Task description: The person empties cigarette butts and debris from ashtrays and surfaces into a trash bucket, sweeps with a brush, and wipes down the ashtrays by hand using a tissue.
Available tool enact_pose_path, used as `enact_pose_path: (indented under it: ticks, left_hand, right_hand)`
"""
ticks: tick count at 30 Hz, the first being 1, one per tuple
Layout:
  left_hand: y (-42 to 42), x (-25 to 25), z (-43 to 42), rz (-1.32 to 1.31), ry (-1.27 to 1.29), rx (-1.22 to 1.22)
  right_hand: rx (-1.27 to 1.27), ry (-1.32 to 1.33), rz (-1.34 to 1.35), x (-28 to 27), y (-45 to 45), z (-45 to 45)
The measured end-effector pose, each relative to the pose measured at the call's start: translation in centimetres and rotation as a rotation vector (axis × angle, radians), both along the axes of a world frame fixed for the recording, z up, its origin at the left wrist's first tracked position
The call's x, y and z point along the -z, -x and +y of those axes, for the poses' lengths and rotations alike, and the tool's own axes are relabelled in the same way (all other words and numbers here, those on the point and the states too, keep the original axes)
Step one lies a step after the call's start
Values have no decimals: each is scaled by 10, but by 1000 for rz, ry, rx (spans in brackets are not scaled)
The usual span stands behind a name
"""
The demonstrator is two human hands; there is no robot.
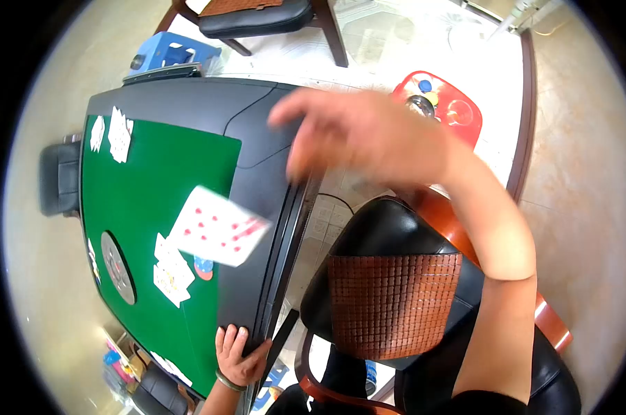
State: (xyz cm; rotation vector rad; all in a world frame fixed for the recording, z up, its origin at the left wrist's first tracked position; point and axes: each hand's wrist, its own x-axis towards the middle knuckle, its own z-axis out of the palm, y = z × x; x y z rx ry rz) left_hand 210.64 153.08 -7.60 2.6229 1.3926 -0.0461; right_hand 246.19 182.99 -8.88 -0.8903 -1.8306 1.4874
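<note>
A playing card with red pips [219, 225] appears tilted over the table edge, blurred and apart from both hands. My right hand [358, 135] is stretched out past the table's dark border, smeared by motion, its fingers apart with nothing seen in them. Flat on the border nearer to me rests my left hand [238, 356], fingers extended, a bracelet on its wrist. On the green felt [188, 159] lies a spread of playing cards [173, 273], with a blue and red round piece [203, 268] partly under the tilted card.
More cards [120, 135] lie at the table's far end. A dark round disc [118, 268] sits mid-felt. Beside the table stand a black chair with a brown woven mat [396, 304] and a red stool [468, 107] bearing small items. A thin cable [247, 107] crosses the border.
</note>
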Motion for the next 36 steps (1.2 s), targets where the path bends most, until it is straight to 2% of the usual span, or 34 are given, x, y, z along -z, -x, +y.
enact_pose_path:
  ticks: [1, 3, 5, 7, 10, 13, 16, 19, 20, 23, 24, 26, 27, 28, 31, 35, 36]
  left_hand:
    - [1, 1, 0, 7, -8, 3]
    - [0, 2, 0, 20, -20, -12]
    - [-2, 2, -1, 28, -27, -25]
    - [-2, 2, 0, 35, -30, -21]
    - [1, 3, -2, 34, -19, -22]
    - [6, 5, -4, 46, -15, 21]
    - [8, 5, -6, 18, 5, 16]
    - [7, 5, -4, 35, -11, 30]
    - [5, 3, -4, 46, -14, 17]
    - [4, 3, -2, 64, -13, 2]
    - [9, 5, -6, 55, 2, 7]
    - [17, 6, -13, 70, 14, 24]
    - [20, 7, -15, 74, 10, 31]
    - [23, 8, -18, 76, 7, 37]
    - [24, 7, -17, 72, 13, 49]
    - [27, 6, -21, 92, 20, 41]
    - [27, 6, -21, 83, 22, 36]
  right_hand:
    - [141, 76, 102, 9, -12, 16]
    - [550, -266, -387, 69, -56, 49]
    - [561, -392, -1009, 156, -106, 72]
    - [330, -307, -1209, 209, -119, 68]
    - [179, -541, -1411, 255, -111, 47]
    - [97, -430, -1453, 270, -113, 48]
    - [31, -140, -1443, 255, -114, 38]
    - [-77, -161, -1554, 251, -118, 11]
    - [14, -390, -1477, 250, -123, 1]
    - [146, -171, -1359, 257, -130, 43]
    - [315, -314, -1168, 277, -143, 65]
    - [385, -241, -1223, 300, -157, 117]
    - [437, -28, -1347, 294, -152, 134]
    - [481, -58, -1420, 303, -154, 139]
    - [563, 220, -1360, 299, -144, 132]
    - [771, 210, -1356, 334, -147, 136]
    - [745, 217, -1390, 335, -149, 139]
